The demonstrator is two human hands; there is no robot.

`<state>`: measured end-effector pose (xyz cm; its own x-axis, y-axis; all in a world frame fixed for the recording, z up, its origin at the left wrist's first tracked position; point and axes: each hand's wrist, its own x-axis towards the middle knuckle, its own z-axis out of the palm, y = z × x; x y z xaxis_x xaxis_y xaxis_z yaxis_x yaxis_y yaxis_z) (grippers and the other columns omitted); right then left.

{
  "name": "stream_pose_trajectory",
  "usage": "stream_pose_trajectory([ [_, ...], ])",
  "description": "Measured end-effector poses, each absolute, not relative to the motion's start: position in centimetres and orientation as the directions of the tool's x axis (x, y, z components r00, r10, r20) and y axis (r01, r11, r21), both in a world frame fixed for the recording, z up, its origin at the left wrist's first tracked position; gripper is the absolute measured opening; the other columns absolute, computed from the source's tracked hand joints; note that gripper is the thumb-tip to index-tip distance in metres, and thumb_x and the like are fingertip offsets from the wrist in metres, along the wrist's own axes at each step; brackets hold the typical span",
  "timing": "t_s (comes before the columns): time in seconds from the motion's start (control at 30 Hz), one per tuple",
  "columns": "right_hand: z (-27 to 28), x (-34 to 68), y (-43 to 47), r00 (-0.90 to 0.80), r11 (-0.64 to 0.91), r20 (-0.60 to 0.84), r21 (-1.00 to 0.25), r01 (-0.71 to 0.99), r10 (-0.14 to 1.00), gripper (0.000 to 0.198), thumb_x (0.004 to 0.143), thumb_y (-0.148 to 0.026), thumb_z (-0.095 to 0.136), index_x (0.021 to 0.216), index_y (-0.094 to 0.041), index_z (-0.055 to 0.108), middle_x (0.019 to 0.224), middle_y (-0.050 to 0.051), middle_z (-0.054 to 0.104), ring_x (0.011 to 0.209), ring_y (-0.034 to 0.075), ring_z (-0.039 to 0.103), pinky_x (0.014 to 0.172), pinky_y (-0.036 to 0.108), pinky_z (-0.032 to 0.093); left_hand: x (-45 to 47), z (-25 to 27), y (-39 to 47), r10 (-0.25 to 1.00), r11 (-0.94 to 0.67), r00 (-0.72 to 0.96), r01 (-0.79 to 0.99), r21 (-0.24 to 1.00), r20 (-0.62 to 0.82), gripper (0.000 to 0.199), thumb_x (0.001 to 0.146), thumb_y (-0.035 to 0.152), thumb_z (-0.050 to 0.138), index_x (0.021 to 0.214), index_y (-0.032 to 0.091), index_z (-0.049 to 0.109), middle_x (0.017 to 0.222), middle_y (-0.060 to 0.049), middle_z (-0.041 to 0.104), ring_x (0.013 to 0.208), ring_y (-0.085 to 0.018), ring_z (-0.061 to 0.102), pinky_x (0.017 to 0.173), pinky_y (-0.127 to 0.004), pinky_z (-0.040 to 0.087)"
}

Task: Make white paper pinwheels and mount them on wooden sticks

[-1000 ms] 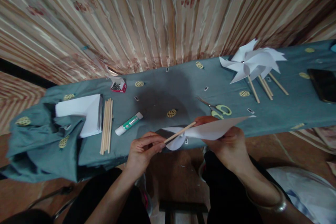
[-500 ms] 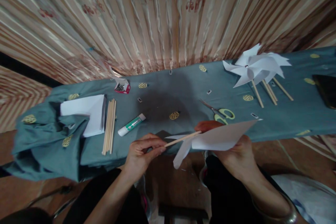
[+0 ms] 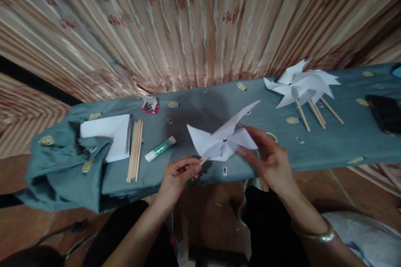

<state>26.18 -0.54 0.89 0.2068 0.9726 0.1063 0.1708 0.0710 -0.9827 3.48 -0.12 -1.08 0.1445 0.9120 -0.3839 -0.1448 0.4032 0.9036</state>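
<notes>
A white paper pinwheel (image 3: 216, 146), with a metal pin at its centre, is held above the near edge of the table. My left hand (image 3: 180, 177) pinches its wooden stick (image 3: 203, 161) just below the paper. At the pinwheel's right side, my right hand (image 3: 269, 160) has thumb and fingers on either side of a folded blade and grips it. Behind that hand, the green-handled scissors (image 3: 272, 136) are mostly hidden. A glue stick (image 3: 161, 148) lies left of the pinwheel.
Several wooden sticks (image 3: 135, 150) lie beside stacked white paper (image 3: 122, 133) at left. A small open box of pins (image 3: 150, 104) stands behind. Finished pinwheels (image 3: 300, 83) lie at right, near a dark phone (image 3: 385, 112). A green cloth (image 3: 200, 108) covers the table.
The pinwheel has turned so its front and pin face me. My right hand has moved from behind the paper to its right edge. The view has shifted slightly.
</notes>
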Motion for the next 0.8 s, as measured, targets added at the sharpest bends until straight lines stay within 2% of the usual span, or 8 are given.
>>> stream_pose_trajectory([
  [0.1,0.3,26.6,0.3,0.282,0.077,0.093,-0.995,0.068,0.955,0.05,0.07,-0.041,0.08,0.116,-0.026,0.064,0.126,0.008,0.066,0.114,0.025,0.062,0.101,0.043,0.047,4.0,-0.8,0.0,0.865,0.503,0.14,-0.258,0.825,-0.483,0.031,0.051,0.033,0.089,0.072,0.015,0.076,0.055,0.001,0.063,0.048,-0.005,0.05,0.049,-0.017,0.038],
  [0.27,-0.2,26.7,1.0,0.382,0.06,0.058,-0.998,0.007,0.922,0.047,0.073,-0.049,0.075,0.112,-0.025,0.066,0.123,0.009,0.068,0.116,0.025,0.062,0.101,0.044,0.047,4.8,-0.4,0.7,0.825,0.553,0.196,-0.475,0.685,-0.53,0.038,0.042,0.027,0.093,0.071,0.012,0.074,0.062,-0.001,0.067,0.049,-0.005,0.053,0.05,-0.016,0.041],
  [0.37,-0.5,26.2,1.0,0.351,0.019,-0.017,-0.995,-0.099,0.936,0.047,0.073,-0.052,0.074,0.111,-0.025,0.066,0.118,0.008,0.07,0.107,0.025,0.065,0.092,0.041,0.051,5.0,-0.3,1.0,0.821,0.555,0.238,-0.546,0.628,-0.518,0.037,0.044,0.021,0.091,0.075,0.011,0.074,0.066,-0.001,0.068,0.05,-0.004,0.054,0.049,-0.015,0.042],
  [0.57,-0.6,24.0,1.0,0.148,-0.127,-0.173,-0.952,-0.277,0.974,0.042,0.068,-0.051,0.078,0.1,-0.025,0.072,0.099,0.005,0.074,0.088,0.021,0.066,0.071,0.03,0.051,5.6,-0.4,0.9,0.825,0.555,0.282,-0.572,0.604,-0.49,0.037,0.048,0.017,0.089,0.081,0.009,0.074,0.07,-0.001,0.068,0.054,-0.004,0.057,0.053,-0.014,0.046],
  [0.8,0.3,22.6,1.8,0.153,-0.143,-0.225,-0.896,-0.42,0.962,0.034,0.057,-0.041,0.086,0.084,-0.023,0.075,0.079,0.0,0.072,0.064,0.011,0.056,0.055,0.022,0.043,5.7,-0.6,0.8,0.817,0.572,0.327,-0.564,0.595,-0.475,0.037,0.051,0.017,0.089,0.084,0.008,0.074,0.066,0.0,0.066,0.054,-0.004,0.057,0.055,-0.013,0.046],
])
